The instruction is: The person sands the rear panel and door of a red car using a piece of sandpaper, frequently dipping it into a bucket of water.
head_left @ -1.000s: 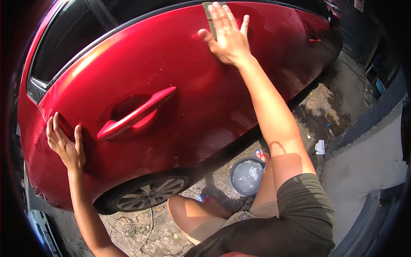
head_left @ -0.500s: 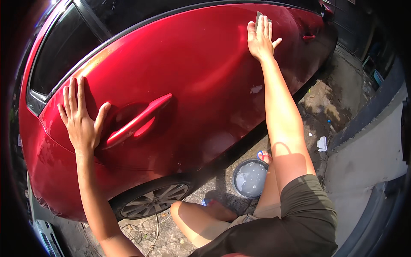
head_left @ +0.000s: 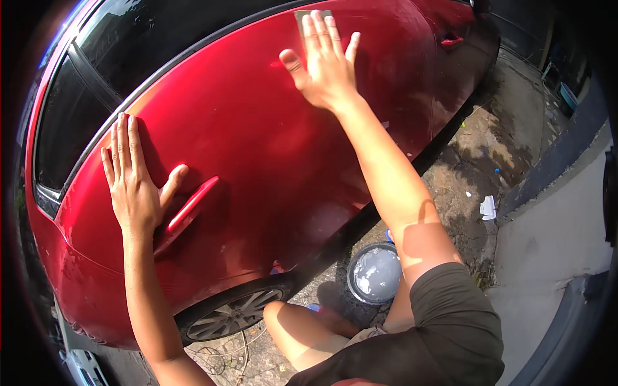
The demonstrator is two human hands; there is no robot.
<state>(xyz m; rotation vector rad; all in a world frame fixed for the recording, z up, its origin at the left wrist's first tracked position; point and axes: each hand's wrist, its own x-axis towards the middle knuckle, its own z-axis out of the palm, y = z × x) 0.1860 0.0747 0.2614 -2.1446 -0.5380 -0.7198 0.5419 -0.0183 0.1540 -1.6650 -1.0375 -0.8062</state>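
Brown sheet (head_left: 300, 19) farther left than before, under right fingers (head_left: 324, 32).

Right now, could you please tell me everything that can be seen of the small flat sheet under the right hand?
The sheet looks thin and dull olive-brown, with a straight upper edge; its material is unclear. It lies against the glossy red car door, just below the window. The right hand covers much of it with outstretched fingers, so mainly its left side and top show.
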